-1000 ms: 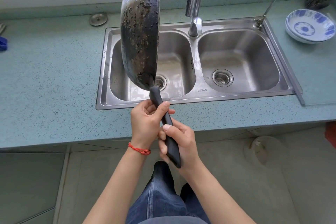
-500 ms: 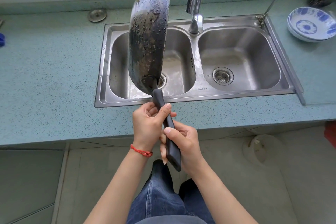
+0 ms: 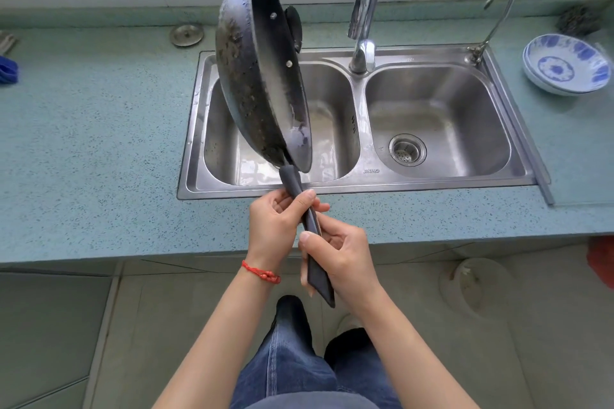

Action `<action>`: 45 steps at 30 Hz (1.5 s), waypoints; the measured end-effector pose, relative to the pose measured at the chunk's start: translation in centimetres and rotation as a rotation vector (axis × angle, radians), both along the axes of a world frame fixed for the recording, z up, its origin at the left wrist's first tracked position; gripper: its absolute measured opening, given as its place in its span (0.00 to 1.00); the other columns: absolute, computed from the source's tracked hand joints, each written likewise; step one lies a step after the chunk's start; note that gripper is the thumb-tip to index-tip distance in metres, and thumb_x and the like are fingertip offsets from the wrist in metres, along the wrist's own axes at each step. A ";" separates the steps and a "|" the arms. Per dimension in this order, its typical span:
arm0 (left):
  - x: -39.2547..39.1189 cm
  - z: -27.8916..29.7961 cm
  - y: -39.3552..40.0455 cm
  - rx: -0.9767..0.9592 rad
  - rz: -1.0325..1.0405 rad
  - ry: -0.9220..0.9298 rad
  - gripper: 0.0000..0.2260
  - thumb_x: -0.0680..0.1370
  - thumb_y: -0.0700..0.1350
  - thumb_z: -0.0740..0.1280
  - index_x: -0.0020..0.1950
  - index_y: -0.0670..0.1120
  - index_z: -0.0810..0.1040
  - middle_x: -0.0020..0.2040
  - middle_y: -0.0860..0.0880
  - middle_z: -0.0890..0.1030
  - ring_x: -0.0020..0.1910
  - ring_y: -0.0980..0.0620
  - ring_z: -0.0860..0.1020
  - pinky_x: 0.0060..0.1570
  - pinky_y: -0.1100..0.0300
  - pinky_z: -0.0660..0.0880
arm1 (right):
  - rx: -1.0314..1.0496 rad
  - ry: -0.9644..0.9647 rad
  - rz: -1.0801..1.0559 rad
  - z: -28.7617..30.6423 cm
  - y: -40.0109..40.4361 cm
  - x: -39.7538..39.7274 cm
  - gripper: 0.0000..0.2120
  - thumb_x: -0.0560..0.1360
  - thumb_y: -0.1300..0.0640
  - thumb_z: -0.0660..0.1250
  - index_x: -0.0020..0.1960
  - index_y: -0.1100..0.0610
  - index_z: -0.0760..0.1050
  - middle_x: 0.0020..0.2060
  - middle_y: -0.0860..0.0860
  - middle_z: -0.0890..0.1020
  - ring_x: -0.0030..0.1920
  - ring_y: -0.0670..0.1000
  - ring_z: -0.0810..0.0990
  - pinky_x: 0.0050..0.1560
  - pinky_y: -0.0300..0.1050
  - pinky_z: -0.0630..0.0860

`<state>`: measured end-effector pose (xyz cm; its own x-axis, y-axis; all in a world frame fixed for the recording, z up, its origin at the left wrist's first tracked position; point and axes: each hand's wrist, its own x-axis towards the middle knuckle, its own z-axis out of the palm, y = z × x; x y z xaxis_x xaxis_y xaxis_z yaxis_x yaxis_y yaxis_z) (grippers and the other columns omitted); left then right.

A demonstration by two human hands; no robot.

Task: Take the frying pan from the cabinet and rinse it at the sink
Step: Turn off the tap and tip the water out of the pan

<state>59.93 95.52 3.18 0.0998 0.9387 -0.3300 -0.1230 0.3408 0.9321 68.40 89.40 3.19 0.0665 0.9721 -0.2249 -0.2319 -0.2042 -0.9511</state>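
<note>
A black frying pan (image 3: 255, 76) with a stained underside hangs on edge over the left basin of the steel double sink (image 3: 362, 181). Its inside faces right, towards the tall tap (image 3: 367, 10). No water is visibly running. Both hands hold its long dark handle (image 3: 310, 219): my left hand (image 3: 277, 226) grips the upper part near the pan, and my right hand (image 3: 342, 259) grips the lower end. The handle crosses the sink's front rim.
A blue-and-white bowl stack (image 3: 566, 65) sits on the green counter (image 3: 99, 143) at the right, near a thin second spout (image 3: 498, 10). A round metal drain cover (image 3: 186, 35) lies behind the sink on the left. A scouring pad (image 3: 579, 20) rests at the far right.
The pan has turned about its handle, so its inside now shows on the right. It has also dropped lower over the left basin. Both hands keep their hold.
</note>
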 end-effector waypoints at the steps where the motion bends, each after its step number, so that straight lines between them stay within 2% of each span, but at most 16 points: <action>1: 0.0 -0.1 0.1 -0.021 -0.005 -0.018 0.05 0.73 0.36 0.66 0.39 0.35 0.76 0.27 0.49 0.81 0.34 0.49 0.83 0.34 0.58 0.80 | 0.016 -0.065 -0.011 0.1 0.1 0.0 0.08 0.66 0.57 0.66 0.36 0.63 0.72 0.27 0.55 0.66 0.25 0.52 0.65 0.22 0.41 0.61; 4: 0.0 -0.2 0.4 -0.090 -0.018 -0.063 0.07 0.74 0.36 0.65 0.38 0.34 0.76 0.30 0.46 0.82 0.35 0.47 0.84 0.36 0.55 0.81 | 0.048 -0.162 -0.037 0.5 0.2 -0.2 0.11 0.67 0.61 0.65 0.39 0.70 0.71 0.26 0.49 0.65 0.27 0.45 0.61 0.26 0.37 0.59; 6: 0.0 -0.1 0.3 -0.125 -0.019 -0.083 0.08 0.74 0.36 0.65 0.36 0.35 0.76 0.29 0.45 0.82 0.34 0.46 0.83 0.36 0.54 0.81 | 0.055 -0.212 -0.022 0.7 0.2 -0.2 0.07 0.67 0.62 0.65 0.35 0.66 0.70 0.23 0.41 0.65 0.26 0.41 0.60 0.26 0.33 0.59; 9: 0.1 -0.2 0.4 -0.155 -0.008 -0.080 0.08 0.74 0.36 0.65 0.35 0.35 0.76 0.27 0.47 0.82 0.32 0.47 0.83 0.35 0.54 0.81 | 0.043 -0.292 0.003 1.1 0.2 -0.1 0.09 0.66 0.61 0.65 0.31 0.55 0.67 0.20 0.41 0.66 0.24 0.42 0.61 0.26 0.31 0.59; 14: -0.2 -0.3 1.4 -0.161 0.017 0.024 0.09 0.71 0.39 0.69 0.31 0.38 0.77 0.27 0.46 0.82 0.33 0.44 0.81 0.39 0.52 0.80 | 0.015 -0.425 0.018 1.1 0.5 -0.3 0.08 0.66 0.57 0.67 0.34 0.48 0.69 0.22 0.39 0.69 0.26 0.42 0.64 0.29 0.30 0.61; 16: -0.4 -0.1 1.6 -0.168 0.009 -0.020 0.08 0.72 0.37 0.68 0.33 0.36 0.77 0.27 0.47 0.82 0.31 0.46 0.82 0.34 0.56 0.79 | 0.013 -0.457 0.025 1.2 0.7 -0.4 0.07 0.66 0.56 0.67 0.33 0.48 0.69 0.22 0.39 0.69 0.26 0.43 0.64 0.29 0.31 0.61; 17: -0.4 0.1 1.6 -0.172 0.011 -0.050 0.08 0.73 0.36 0.66 0.34 0.35 0.77 0.27 0.46 0.82 0.31 0.47 0.82 0.33 0.57 0.79 | 0.011 -0.456 0.024 1.3 0.9 -0.5 0.06 0.65 0.56 0.67 0.33 0.52 0.70 0.23 0.41 0.68 0.26 0.43 0.63 0.29 0.33 0.61; 19: -0.3 0.2 1.6 -0.184 0.040 -0.126 0.08 0.74 0.36 0.65 0.35 0.34 0.76 0.28 0.46 0.82 0.32 0.47 0.83 0.33 0.56 0.80 | -0.004 -0.415 0.008 1.8 1.1 -0.8 0.07 0.65 0.56 0.68 0.37 0.59 0.73 0.25 0.43 0.68 0.27 0.45 0.64 0.29 0.38 0.63; 23: -0.3 0.4 1.8 -0.204 0.079 -0.272 0.10 0.75 0.36 0.62 0.36 0.34 0.76 0.29 0.46 0.82 0.32 0.49 0.83 0.33 0.57 0.81 | -0.151 -0.186 -0.012 2.4 1.4 -1.2 0.10 0.66 0.58 0.73 0.45 0.55 0.76 0.27 0.46 0.78 0.26 0.43 0.74 0.28 0.36 0.72; 27: -0.7 0.6 1.9 -0.244 0.081 -0.429 0.09 0.77 0.37 0.59 0.41 0.33 0.75 0.33 0.43 0.82 0.35 0.49 0.84 0.34 0.61 0.79 | -0.235 0.141 0.063 3.0 1.6 -1.6 0.03 0.73 0.64 0.66 0.44 0.63 0.72 0.29 0.54 0.79 0.22 0.51 0.77 0.21 0.41 0.75; 30: -1.0 0.4 2.1 -0.260 0.066 -0.487 0.09 0.77 0.37 0.59 0.42 0.33 0.74 0.34 0.42 0.82 0.35 0.49 0.83 0.34 0.61 0.79 | -0.168 0.152 0.070 2.8 1.9 -2.0 0.04 0.71 0.61 0.65 0.41 0.62 0.72 0.30 0.59 0.77 0.20 0.53 0.74 0.20 0.41 0.73; 32: -1.5 0.2 2.2 -0.258 0.052 -0.474 0.08 0.77 0.37 0.59 0.44 0.33 0.74 0.33 0.44 0.82 0.36 0.49 0.84 0.35 0.62 0.79 | -0.128 0.089 0.074 2.4 1.9 -2.3 0.04 0.70 0.60 0.65 0.39 0.61 0.73 0.30 0.62 0.74 0.19 0.54 0.72 0.20 0.41 0.72; 34: -1.9 0.0 2.3 -0.255 0.047 -0.434 0.08 0.77 0.37 0.60 0.45 0.32 0.74 0.32 0.44 0.83 0.35 0.48 0.83 0.34 0.61 0.79 | -0.104 0.089 0.071 2.2 2.0 -2.6 0.05 0.71 0.62 0.64 0.40 0.64 0.71 0.30 0.59 0.74 0.19 0.53 0.73 0.20 0.41 0.72; 38: -2.5 0.0 2.2 -0.214 0.012 -0.278 0.11 0.75 0.38 0.62 0.34 0.37 0.77 0.29 0.46 0.83 0.33 0.48 0.83 0.33 0.58 0.80 | -0.085 0.095 0.088 1.8 1.8 -2.8 0.09 0.70 0.63 0.65 0.42 0.69 0.69 0.28 0.54 0.75 0.19 0.53 0.73 0.19 0.42 0.72; 41: -2.6 -0.1 1.7 -0.180 0.026 -0.144 0.12 0.75 0.39 0.65 0.31 0.39 0.78 0.28 0.46 0.82 0.31 0.48 0.82 0.32 0.58 0.79 | -0.084 0.072 0.121 1.5 1.5 -2.1 0.07 0.70 0.63 0.65 0.41 0.67 0.70 0.27 0.54 0.75 0.19 0.54 0.73 0.19 0.41 0.71; 45: -1.0 -0.4 0.5 -0.189 0.140 -0.070 0.11 0.73 0.40 0.67 0.32 0.37 0.77 0.25 0.47 0.81 0.27 0.50 0.80 0.30 0.59 0.79 | -0.085 0.005 0.207 1.2 1.1 -0.2 0.05 0.69 0.62 0.65 0.39 0.64 0.71 0.27 0.54 0.75 0.19 0.54 0.74 0.19 0.41 0.71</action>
